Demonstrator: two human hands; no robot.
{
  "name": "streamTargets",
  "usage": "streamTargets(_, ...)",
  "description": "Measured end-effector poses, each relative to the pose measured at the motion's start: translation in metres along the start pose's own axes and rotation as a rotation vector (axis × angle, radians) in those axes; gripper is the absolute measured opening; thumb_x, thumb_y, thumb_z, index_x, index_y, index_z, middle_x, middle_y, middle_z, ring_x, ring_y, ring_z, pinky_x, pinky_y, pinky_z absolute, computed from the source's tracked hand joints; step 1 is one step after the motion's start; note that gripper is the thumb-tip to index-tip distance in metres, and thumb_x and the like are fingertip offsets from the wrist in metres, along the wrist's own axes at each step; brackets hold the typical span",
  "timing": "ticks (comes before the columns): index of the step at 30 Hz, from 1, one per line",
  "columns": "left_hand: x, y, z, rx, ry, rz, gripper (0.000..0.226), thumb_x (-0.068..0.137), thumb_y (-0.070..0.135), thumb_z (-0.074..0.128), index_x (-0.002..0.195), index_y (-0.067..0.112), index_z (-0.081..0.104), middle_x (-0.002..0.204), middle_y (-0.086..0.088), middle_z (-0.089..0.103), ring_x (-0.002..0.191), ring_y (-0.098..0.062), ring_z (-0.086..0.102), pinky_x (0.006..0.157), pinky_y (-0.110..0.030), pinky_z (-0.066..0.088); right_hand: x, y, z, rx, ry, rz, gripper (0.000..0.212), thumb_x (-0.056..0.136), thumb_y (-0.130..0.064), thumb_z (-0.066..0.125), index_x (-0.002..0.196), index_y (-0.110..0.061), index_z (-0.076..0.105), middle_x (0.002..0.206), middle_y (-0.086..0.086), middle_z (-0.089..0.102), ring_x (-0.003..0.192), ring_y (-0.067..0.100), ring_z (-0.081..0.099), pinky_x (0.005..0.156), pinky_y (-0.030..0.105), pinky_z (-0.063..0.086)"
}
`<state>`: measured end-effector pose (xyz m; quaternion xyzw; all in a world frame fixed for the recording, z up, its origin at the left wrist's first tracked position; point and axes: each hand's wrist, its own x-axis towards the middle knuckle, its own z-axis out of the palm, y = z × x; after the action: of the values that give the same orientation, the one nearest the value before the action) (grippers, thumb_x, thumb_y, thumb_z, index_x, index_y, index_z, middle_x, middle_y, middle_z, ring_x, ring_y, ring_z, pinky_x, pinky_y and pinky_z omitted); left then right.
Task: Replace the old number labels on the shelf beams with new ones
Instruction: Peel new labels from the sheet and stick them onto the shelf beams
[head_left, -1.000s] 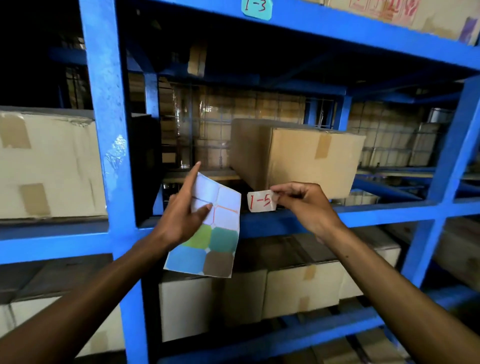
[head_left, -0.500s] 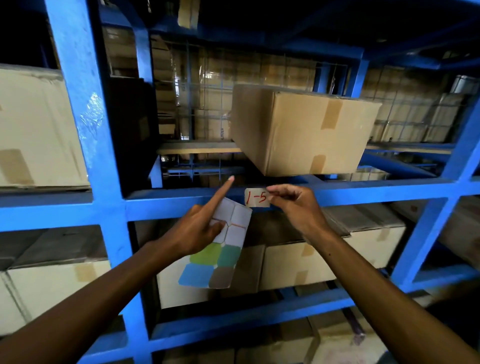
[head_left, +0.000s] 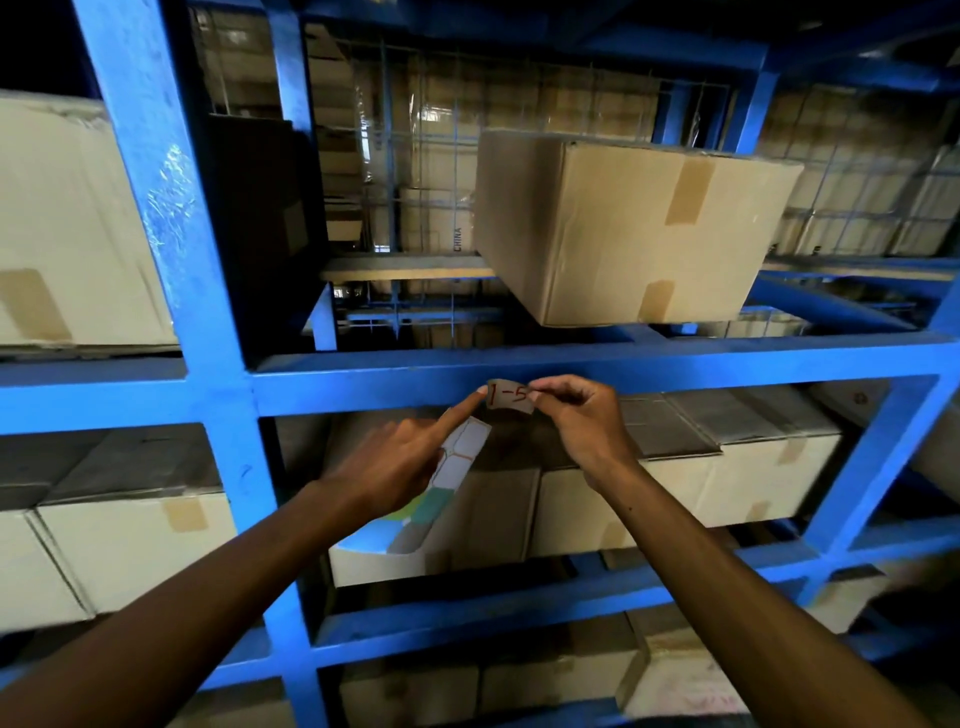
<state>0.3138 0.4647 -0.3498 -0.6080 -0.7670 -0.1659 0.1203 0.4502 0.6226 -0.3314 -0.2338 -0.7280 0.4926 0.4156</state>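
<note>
Fingertips (head_left: 535, 394) of the right hand (head_left: 584, 431) pinch the right edge of a small white paper label marked "1-5" in red (head_left: 509, 397); remaining right fingers curled in toward the palm. Label sits against the front face of the horizontal blue-painted steel shelf beam (head_left: 675, 371), near mid-span, its lower edge hanging just below the beam's bottom line. Label surface bows slightly; cannot tell how much of it is stuck down.

Left hand (head_left: 395, 467): index finger extended, tip touching the label's left edge at the beam. Other left fingers and thumb clamp a folded backing sheet of blank white and coloured square stickers (head_left: 441, 493), which hangs down and toward the camera below the hand. Visible sticker colours: white near the top, then green, teal, blue, brown lower down.

Surroundings. Large brown cardboard box with tan tape strips (head_left: 623, 228) stands on the shelf level above the beam, one corner overhanging forward. Blue vertical upright post (head_left: 171, 208) left of the hands, a patch of clear tape or film on its face. Pale cardboard cartons (head_left: 701, 478) fill the level below the beam, behind both forearms. More cartons at far left and on the lowest level, partly dark.
</note>
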Motion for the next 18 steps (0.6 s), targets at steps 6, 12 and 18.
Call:
streamTargets(6, 0.011, -0.001, 0.000, 0.154, -0.002, 0.033, 0.084, 0.093, 0.009, 0.045, 0.142, 0.037, -0.017, 0.098, -0.012, 0.059, 0.069, -0.024, 0.049, 0.058, -0.034, 0.036, 0.011, 0.005, 0.005, -0.048, 0.025, -0.011, 0.014, 0.084, -0.004, 0.062, 0.096, -0.008, 0.069, 0.085, -0.008, 0.062, 0.081, -0.002, 0.057, 0.069, 0.012, 0.048)
streamTargets(12, 0.026, 0.005, 0.001, 0.270, -0.027, 0.051, 0.085, 0.091, 0.008, 0.048, 0.146, 0.032, -0.013, 0.101, -0.012, 0.061, 0.069, -0.021, 0.046, 0.060, -0.031, 0.032, 0.017, 0.012, 0.004, -0.040, 0.029, 0.004, 0.016, 0.084, -0.006, 0.062, 0.098, -0.011, 0.069, 0.091, -0.004, 0.065, 0.085, 0.001, 0.058, 0.069, 0.013, 0.046)
streamTargets(18, 0.038, -0.004, 0.017, 0.376, -0.032, 0.022, 0.091, 0.091, 0.009, 0.050, 0.145, 0.033, -0.019, 0.108, -0.013, 0.062, 0.084, -0.029, 0.061, 0.065, -0.038, 0.045, 0.023, 0.012, -0.001, -0.034, 0.034, 0.006, 0.016, 0.084, -0.007, 0.063, 0.098, -0.011, 0.068, 0.086, -0.010, 0.062, 0.084, -0.001, 0.057, 0.071, 0.014, 0.047)
